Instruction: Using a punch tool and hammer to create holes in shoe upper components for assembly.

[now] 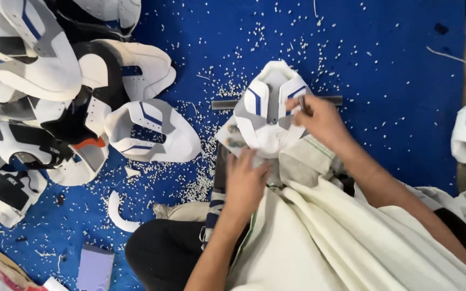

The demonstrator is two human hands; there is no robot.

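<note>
At frame centre, a white shoe upper with blue stripes (pixel 268 110) is pinned by the left hand (pixel 245 180) | right hand (pixel 319 118) is clamped on a small dark tool (pixel 304 105) at its upper edge.

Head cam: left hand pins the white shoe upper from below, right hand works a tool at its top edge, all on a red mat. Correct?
Not quite: the mat is blue, not red, as the head view shows. The rest holds: the left hand pins the white shoe upper from below, and the right hand works a small dark tool at its top edge.
</note>
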